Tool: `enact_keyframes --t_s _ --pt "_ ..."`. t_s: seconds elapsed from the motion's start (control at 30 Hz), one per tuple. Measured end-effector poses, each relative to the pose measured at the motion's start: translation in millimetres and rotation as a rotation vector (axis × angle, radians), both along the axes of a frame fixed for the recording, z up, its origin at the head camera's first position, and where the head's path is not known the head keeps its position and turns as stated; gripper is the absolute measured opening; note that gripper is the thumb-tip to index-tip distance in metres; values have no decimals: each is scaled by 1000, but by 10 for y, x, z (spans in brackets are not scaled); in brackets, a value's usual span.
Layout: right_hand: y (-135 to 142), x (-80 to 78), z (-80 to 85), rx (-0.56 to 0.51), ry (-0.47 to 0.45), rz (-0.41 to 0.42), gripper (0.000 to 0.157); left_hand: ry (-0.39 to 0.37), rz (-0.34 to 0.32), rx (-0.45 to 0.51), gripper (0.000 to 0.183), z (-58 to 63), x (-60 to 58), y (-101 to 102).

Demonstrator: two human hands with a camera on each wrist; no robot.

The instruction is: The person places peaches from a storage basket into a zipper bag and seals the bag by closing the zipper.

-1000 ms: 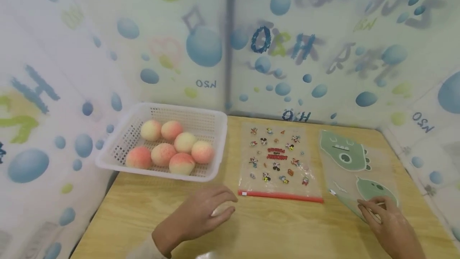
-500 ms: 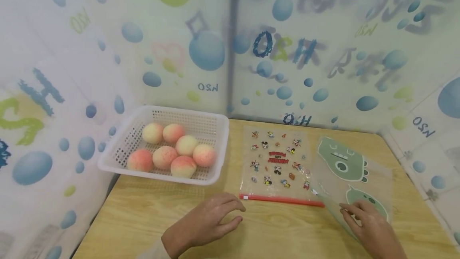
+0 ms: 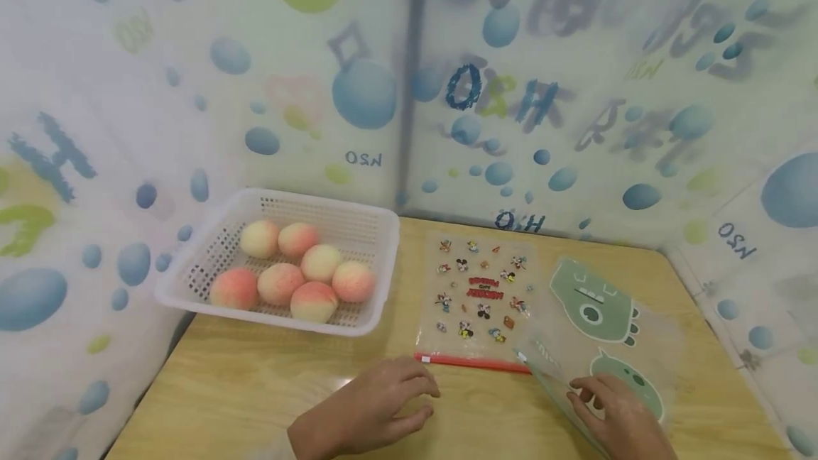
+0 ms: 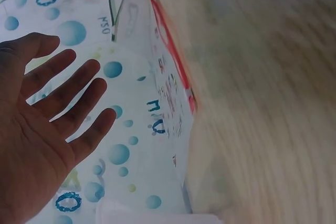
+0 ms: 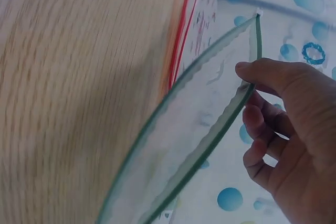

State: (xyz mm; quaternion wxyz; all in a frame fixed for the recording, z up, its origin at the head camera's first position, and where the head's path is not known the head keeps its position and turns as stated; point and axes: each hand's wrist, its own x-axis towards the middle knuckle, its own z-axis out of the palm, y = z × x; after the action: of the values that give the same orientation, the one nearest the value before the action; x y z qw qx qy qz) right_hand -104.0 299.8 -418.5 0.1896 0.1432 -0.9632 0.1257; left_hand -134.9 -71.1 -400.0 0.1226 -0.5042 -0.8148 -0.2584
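My right hand [image 3: 620,414] pinches one green zip edge of a clear zip bag [image 3: 591,314] printed with green dinosaurs. In the right wrist view the bag's mouth gapes, thumb and finger gripping one rim [image 5: 231,114], with the white slider [image 5: 259,12] at the far end. The bag's left side overlaps a second zip bag [image 3: 473,304], with a red zip and cartoon figures, lying flat on the table. My left hand [image 3: 373,407] holds nothing, its fingers relaxed over the table in front of the red zip; the left wrist view shows a bare palm [image 4: 37,145].
A white perforated plastic basket [image 3: 268,321] stands at the left on the wooden table [image 3: 255,389], with several pink-and-yellow peaches [image 3: 313,302] inside. Walls [image 3: 307,77] with a bubble print close off the back and both sides.
My right hand has drawn the dinosaur bag leftward, so its slider corner now lies over the red-zip bag. My left hand has shifted only slightly. The basket and peaches stay put.
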Motion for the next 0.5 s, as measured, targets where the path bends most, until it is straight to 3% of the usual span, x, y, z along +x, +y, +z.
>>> enact_keyframes --t_s 0.17,0.27,0.5 --pt "-193 54 33 -11 -108 -52 21 -10 -31 7 15 -50 38 46" --pt "-247 63 67 -17 -155 -64 18 34 -58 17 18 -80 42 97" --pt "-287 41 46 -63 -2 101 21 182 -111 -66 32 -99 50 245"
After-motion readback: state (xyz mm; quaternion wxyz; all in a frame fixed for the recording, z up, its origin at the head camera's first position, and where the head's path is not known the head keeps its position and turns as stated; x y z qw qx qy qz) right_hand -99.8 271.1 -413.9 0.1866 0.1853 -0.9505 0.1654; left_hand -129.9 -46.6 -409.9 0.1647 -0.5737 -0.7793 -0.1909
